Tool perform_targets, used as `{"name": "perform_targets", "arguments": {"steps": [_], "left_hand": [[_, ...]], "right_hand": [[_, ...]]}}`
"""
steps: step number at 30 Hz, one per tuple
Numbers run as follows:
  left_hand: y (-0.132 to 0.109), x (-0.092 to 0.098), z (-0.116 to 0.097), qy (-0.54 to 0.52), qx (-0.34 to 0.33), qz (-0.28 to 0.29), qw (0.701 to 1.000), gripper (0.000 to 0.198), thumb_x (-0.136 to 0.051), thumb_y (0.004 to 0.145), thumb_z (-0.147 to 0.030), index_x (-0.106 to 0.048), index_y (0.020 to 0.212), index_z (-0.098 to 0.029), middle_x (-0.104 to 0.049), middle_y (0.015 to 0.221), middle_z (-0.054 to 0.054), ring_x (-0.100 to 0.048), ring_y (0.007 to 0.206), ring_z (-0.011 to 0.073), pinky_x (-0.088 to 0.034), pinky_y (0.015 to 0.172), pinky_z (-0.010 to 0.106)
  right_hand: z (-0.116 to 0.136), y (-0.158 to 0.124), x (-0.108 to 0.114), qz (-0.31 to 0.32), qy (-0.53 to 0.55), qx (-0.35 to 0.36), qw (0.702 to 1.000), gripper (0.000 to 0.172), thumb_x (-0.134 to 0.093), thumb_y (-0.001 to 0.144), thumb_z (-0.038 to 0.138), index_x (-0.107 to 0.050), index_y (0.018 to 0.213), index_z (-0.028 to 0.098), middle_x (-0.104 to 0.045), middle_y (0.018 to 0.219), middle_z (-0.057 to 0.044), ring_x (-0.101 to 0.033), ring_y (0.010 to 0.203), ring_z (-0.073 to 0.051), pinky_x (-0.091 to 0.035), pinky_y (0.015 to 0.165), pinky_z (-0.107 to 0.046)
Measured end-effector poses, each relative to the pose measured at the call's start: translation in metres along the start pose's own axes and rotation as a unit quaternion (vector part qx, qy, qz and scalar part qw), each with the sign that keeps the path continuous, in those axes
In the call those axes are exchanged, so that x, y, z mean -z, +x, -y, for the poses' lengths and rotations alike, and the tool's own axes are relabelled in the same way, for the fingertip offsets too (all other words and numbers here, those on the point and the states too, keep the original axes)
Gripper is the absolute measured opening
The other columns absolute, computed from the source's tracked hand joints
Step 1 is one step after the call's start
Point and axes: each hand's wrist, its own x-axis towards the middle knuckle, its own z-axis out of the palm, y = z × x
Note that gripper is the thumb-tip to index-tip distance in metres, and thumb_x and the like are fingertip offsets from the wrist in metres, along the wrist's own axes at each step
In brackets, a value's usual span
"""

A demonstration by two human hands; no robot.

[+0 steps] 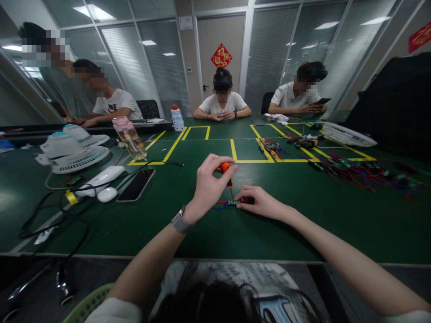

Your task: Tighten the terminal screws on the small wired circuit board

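Observation:
My left hand [210, 179] is closed around the handle of an orange and black screwdriver [230, 183]. The screwdriver stands nearly upright, its tip down at a small green circuit board [232, 203]; I cannot tell whether it sits in a screw. Red and blue wires [220, 205] run from the board's left side. On the board's right end, my right hand [257, 202] is closed, thumb and fingers gripping its edge against the green table [188, 237]. A watch with a grey band is on my left wrist.
To the left lie a phone [137, 185], a white mouse [107, 194], black cables [67, 220], fans [74, 154] and a pink-lidded bottle [130, 137]. Wired boards [357, 172] are heaped at the right, with a smaller bundle [272, 148] nearer the middle. Several people sit or stand across the table.

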Motion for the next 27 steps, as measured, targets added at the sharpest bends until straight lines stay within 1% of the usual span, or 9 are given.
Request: {"name": "perform_targets", "arguments": {"steps": [2,6,10,12,16,19,22,24,27], "left_hand": [[0.0002,0.0004,-0.0002,0.003,-0.001,0.002,1.0,0.018,-0.057,0.091,-0.027,-0.069,0.102,-0.02,-0.061,0.098,0.005,-0.061,0.09,0.0146,-0.053,0.078,0.025],[-0.0008,-0.0017,0.0,-0.076,0.004,0.044,0.996,0.028,-0.044,0.097,-0.024,-0.063,0.118,-0.022,-0.063,0.107,0.007,-0.063,0.094,0.0145,-0.053,0.081,0.027],[-0.001,-0.0016,-0.0018,-0.034,-0.011,0.021,0.999,0.014,-0.059,0.089,-0.025,-0.07,0.098,-0.021,-0.06,0.09,0.003,-0.06,0.08,0.0119,-0.052,0.07,0.022],[-0.0002,0.0001,-0.0027,0.005,-0.019,0.007,1.0,0.012,-0.06,0.089,-0.025,-0.07,0.091,-0.019,-0.058,0.088,0.003,-0.058,0.08,0.0124,-0.052,0.071,0.023],[0.0012,0.0016,-0.0029,-0.019,-0.026,0.026,0.999,0.024,-0.047,0.096,-0.022,-0.068,0.106,-0.021,-0.061,0.105,0.006,-0.06,0.098,0.0161,-0.051,0.086,0.03],[0.0011,0.0001,-0.002,-0.079,-0.007,0.038,0.996,0.022,-0.05,0.094,-0.023,-0.068,0.107,-0.022,-0.063,0.101,0.005,-0.063,0.091,0.0146,-0.053,0.078,0.026],[0.0002,-0.0009,-0.001,-0.061,-0.003,0.015,0.998,0.015,-0.061,0.088,-0.025,-0.071,0.098,-0.021,-0.06,0.094,0.003,-0.061,0.084,0.0128,-0.052,0.073,0.023],[-0.0005,-0.0011,-0.0003,-0.045,-0.002,0.017,0.999,0.019,-0.058,0.09,-0.026,-0.07,0.104,-0.022,-0.059,0.099,0.004,-0.06,0.09,0.0131,-0.052,0.079,0.024],[-0.0015,-0.0018,0.0003,-0.074,0.003,0.059,0.995,0.03,-0.046,0.096,-0.023,-0.062,0.122,-0.024,-0.061,0.11,0.006,-0.061,0.098,0.0141,-0.051,0.086,0.027]], "right_hand": [[0.0005,0.0,0.0003,0.0,-0.003,-0.001,1.0,0.017,-0.066,0.085,0.028,-0.072,0.096,0.017,-0.061,0.084,-0.004,-0.06,0.071,-0.015,-0.05,0.067,-0.028],[0.0019,0.0002,0.0006,0.0,-0.001,-0.002,1.0,0.017,-0.066,0.085,0.029,-0.072,0.095,0.017,-0.062,0.084,-0.004,-0.06,0.07,-0.015,-0.05,0.068,-0.028],[0.0017,0.0001,0.0005,-0.003,0.001,-0.003,1.0,0.017,-0.066,0.085,0.029,-0.072,0.094,0.016,-0.062,0.084,-0.005,-0.06,0.07,-0.016,-0.051,0.068,-0.028],[0.0012,-0.0001,0.0004,0.0,0.001,-0.004,1.0,0.017,-0.066,0.085,0.029,-0.072,0.095,0.017,-0.061,0.084,-0.004,-0.06,0.071,-0.016,-0.05,0.068,-0.028],[-0.0001,-0.0002,0.0003,0.001,-0.006,-0.001,1.0,0.017,-0.066,0.085,0.028,-0.072,0.095,0.016,-0.062,0.083,-0.004,-0.059,0.071,-0.016,-0.05,0.067,-0.028],[-0.0007,-0.0001,0.0001,-0.001,-0.007,0.0,1.0,0.017,-0.065,0.085,0.029,-0.072,0.095,0.017,-0.062,0.083,-0.004,-0.059,0.07,-0.016,-0.05,0.067,-0.028],[-0.0012,0.0002,-0.0003,-0.001,-0.004,0.002,1.0,0.017,-0.066,0.085,0.029,-0.072,0.094,0.017,-0.061,0.083,-0.004,-0.059,0.07,-0.015,-0.049,0.067,-0.028],[-0.0012,0.0003,-0.0006,-0.002,-0.002,0.003,1.0,0.016,-0.066,0.085,0.029,-0.072,0.094,0.018,-0.06,0.082,-0.004,-0.059,0.069,-0.015,-0.049,0.066,-0.027],[-0.0006,0.0003,-0.0007,-0.002,0.001,0.002,1.0,0.016,-0.066,0.085,0.028,-0.072,0.095,0.017,-0.06,0.083,-0.004,-0.059,0.069,-0.015,-0.05,0.067,-0.028]]}}
